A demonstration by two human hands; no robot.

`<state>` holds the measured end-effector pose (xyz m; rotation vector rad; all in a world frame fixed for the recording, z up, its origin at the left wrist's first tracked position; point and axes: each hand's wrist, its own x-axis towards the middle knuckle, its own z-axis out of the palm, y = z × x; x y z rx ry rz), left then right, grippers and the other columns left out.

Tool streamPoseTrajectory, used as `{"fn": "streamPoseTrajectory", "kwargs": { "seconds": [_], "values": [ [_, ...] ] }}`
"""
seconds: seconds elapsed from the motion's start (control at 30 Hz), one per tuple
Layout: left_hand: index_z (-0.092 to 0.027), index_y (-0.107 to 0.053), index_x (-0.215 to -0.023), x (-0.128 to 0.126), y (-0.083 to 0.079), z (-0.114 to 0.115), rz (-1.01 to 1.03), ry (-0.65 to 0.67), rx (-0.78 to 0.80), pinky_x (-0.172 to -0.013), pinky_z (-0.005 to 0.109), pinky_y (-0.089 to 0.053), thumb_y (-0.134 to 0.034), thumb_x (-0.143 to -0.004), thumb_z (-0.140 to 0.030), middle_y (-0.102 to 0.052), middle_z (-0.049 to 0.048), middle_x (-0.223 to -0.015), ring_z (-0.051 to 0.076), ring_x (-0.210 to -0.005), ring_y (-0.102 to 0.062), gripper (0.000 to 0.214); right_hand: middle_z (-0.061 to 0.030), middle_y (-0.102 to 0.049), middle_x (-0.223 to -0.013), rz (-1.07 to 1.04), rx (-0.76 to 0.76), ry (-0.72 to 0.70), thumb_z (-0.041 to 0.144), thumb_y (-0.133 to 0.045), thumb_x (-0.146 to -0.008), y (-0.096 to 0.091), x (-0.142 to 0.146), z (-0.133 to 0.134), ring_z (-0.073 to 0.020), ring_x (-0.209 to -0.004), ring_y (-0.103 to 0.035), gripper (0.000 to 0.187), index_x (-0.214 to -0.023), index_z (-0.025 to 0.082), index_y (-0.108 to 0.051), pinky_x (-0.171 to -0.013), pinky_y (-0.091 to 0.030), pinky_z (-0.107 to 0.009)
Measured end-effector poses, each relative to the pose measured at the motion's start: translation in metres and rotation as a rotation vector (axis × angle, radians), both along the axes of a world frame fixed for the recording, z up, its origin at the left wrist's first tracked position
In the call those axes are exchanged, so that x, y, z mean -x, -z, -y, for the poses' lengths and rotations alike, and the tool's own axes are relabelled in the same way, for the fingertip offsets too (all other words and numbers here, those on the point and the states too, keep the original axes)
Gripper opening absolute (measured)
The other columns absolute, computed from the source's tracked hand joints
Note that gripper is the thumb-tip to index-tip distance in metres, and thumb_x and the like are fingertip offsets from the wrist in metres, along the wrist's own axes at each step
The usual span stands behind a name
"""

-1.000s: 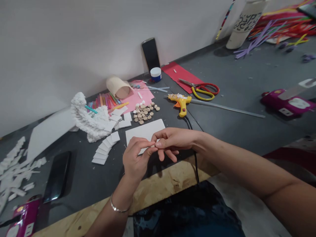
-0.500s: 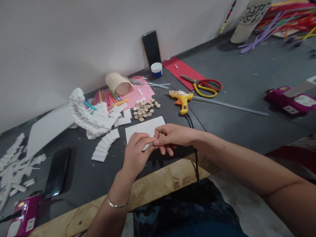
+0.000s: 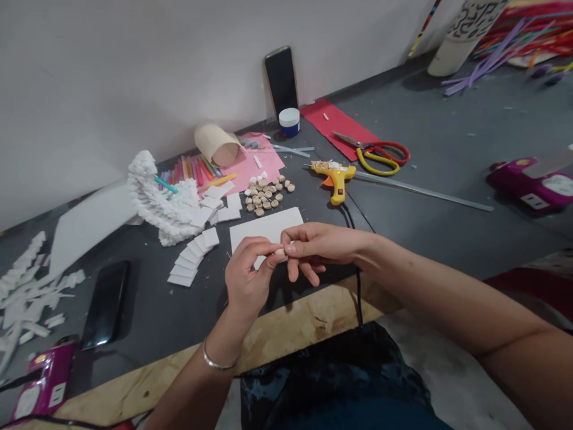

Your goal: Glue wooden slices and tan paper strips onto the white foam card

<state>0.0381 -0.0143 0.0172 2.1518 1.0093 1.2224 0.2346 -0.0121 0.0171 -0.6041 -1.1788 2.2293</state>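
Note:
My left hand [image 3: 248,272] is closed in a pinch, with a small pale piece [image 3: 280,252] between thumb and forefinger. The thumb and forefinger of my right hand [image 3: 311,248] meet that same piece from the other side, while its lower fingers hang loose. Most of the piece is covered by fingertips, so its exact kind is unclear. Beneath the hands lies a white card [image 3: 268,228], partly hidden. Just behind it sits a cluster of small beige round pieces [image 3: 265,197]. Overlapping white paper squares [image 3: 190,258] fan out left of my left hand.
A yellow glue gun [image 3: 339,179], its cord running past my right wrist, lies before scissors [image 3: 380,158] and red sheet [image 3: 333,122]. At left are a fluffy white craft piece [image 3: 165,206], a phone [image 3: 106,304] and white scraps [image 3: 31,304]. A blue jar [image 3: 289,123] stands behind.
The fingertips of my two hands have drawn slightly apart, and the pale piece now shows between them. The whole view has shifted a little.

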Motion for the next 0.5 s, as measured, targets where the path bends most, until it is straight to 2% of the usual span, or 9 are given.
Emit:
{"fn": "streamPoseTrajectory", "kwargs": {
  "seconds": [0.13, 0.3, 0.4, 0.5],
  "values": [
    [-0.021, -0.073, -0.085, -0.007, 0.0, 0.003, 0.093, 0.004, 0.06, -0.058, 0.022, -0.042, -0.07, -0.083, -0.028, -0.065, 0.0013, -0.08, 0.012, -0.074, -0.059, 0.007, -0.001, -0.074, -0.077, 0.03, -0.01, 0.001, 0.049, -0.064, -0.087, 0.0, 0.001, 0.0, -0.0096, -0.048, -0.066, 0.036, -0.097, 0.018, -0.049, -0.035, -0.031, -0.015],
    [-0.022, -0.074, -0.083, -0.007, 0.004, -0.004, 0.082, -0.039, 0.075, -0.054, 0.022, -0.04, -0.073, -0.081, -0.031, -0.061, 0.0004, -0.078, 0.011, -0.071, -0.058, 0.01, -0.0009, -0.073, -0.075, 0.097, -0.091, 0.088, 0.046, -0.06, -0.09, 0.003, 0.0, -0.001, -0.0069, -0.047, -0.064, 0.031, -0.092, 0.016, -0.054, -0.037, -0.031, -0.016],
    [-0.021, -0.072, -0.087, -0.002, 0.005, -0.01, -0.012, 0.078, 0.084, -0.062, 0.023, -0.045, -0.072, -0.082, -0.03, -0.064, 0.001, -0.08, 0.012, -0.074, -0.06, 0.011, 0.0007, -0.072, -0.071, 0.197, -0.163, 0.126, 0.043, -0.059, -0.091, 0.003, -0.001, -0.002, -0.0067, -0.046, -0.062, 0.027, -0.089, 0.017, -0.053, -0.038, -0.031, -0.017],
    [-0.02, -0.071, -0.093, 0.002, 0.002, -0.012, -0.184, 0.18, 0.021, -0.069, 0.026, -0.048, -0.068, -0.085, -0.028, -0.067, 0.0025, -0.08, 0.014, -0.075, -0.062, 0.012, 0.0026, -0.071, -0.068, 0.329, -0.207, 0.104, 0.04, -0.059, -0.091, 0.001, -0.002, -0.002, -0.0076, -0.047, -0.063, 0.023, -0.09, 0.019, -0.052, -0.039, -0.032, -0.017]
  ]
}}
